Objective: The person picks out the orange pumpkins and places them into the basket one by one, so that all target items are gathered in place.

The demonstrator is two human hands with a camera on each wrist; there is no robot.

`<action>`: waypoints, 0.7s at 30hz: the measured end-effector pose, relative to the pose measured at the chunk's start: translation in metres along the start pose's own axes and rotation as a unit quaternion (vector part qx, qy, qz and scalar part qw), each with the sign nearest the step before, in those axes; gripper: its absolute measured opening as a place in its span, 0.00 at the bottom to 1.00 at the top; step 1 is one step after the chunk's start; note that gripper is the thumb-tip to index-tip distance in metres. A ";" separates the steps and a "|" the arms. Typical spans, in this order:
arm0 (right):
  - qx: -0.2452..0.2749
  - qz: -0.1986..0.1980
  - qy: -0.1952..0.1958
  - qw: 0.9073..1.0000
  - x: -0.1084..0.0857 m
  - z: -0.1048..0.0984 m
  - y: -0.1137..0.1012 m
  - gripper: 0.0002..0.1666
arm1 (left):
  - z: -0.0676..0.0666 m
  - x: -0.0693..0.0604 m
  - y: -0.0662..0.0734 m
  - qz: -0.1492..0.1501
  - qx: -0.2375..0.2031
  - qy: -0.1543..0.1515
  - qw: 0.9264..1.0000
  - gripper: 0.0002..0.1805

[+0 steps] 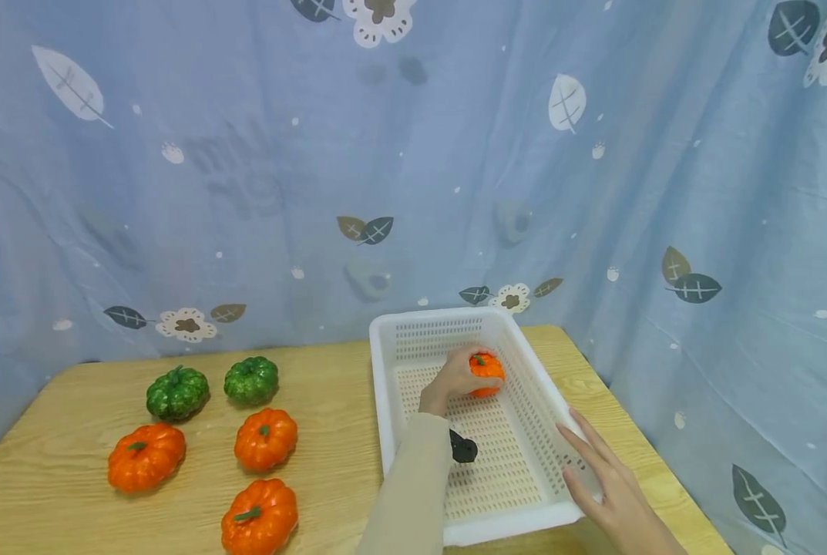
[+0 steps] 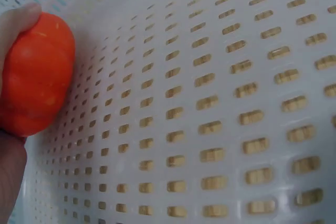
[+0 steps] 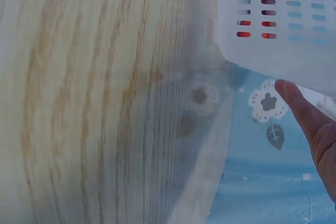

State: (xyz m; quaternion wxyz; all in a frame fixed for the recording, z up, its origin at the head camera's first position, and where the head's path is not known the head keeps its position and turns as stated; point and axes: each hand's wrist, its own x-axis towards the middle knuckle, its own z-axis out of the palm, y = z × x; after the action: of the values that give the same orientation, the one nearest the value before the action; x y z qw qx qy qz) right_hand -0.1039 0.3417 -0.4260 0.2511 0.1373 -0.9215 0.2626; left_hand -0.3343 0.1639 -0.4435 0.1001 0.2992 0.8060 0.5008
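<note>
My left hand (image 1: 455,379) reaches into a white plastic basket (image 1: 378,385) and grips a small orange pumpkin (image 1: 485,373) with a green stem. In the left wrist view the pumpkin (image 2: 39,74) sits between fingers and thumb, close to the basket's slotted surface. My right hand (image 1: 610,486) is at the basket's right rim near the front corner, its fingers mostly straight. The right wrist view shows one finger (image 3: 302,106) by the basket's edge; the rest of that hand is out of frame there.
On the wooden table (image 1: 337,432), left of the basket, lie two green pumpkins (image 1: 177,393) and three orange pumpkins (image 1: 265,439). A blue patterned curtain (image 1: 281,169) hangs behind the table and along its right side. A black wrist camera (image 1: 463,449) shows beside the left sleeve.
</note>
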 end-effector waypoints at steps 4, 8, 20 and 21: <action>-0.009 0.015 -0.014 1.000 -0.001 -0.002 -0.002 0.33 | 0.001 0.001 -0.002 -0.007 -0.007 0.000 1.000 0.27; -0.022 0.037 -0.025 0.999 -0.002 -0.005 -0.004 0.32 | 0.002 0.005 -0.003 -0.022 0.009 -0.011 1.000 0.32; -0.014 0.011 -0.013 1.000 -0.003 -0.007 -0.001 0.34 | -0.026 0.005 0.020 -0.036 0.079 -0.101 0.991 0.44; -0.016 0.012 -0.014 1.000 -0.003 -0.007 -0.002 0.34 | -0.029 0.005 0.021 -0.041 0.087 -0.102 0.990 0.43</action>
State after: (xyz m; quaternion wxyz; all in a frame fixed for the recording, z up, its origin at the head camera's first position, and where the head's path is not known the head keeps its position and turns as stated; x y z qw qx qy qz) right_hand -0.0983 0.3444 -0.4220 0.2374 0.1261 -0.9305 0.2489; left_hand -0.3432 0.1521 -0.4107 0.1766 0.3228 0.8435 0.3912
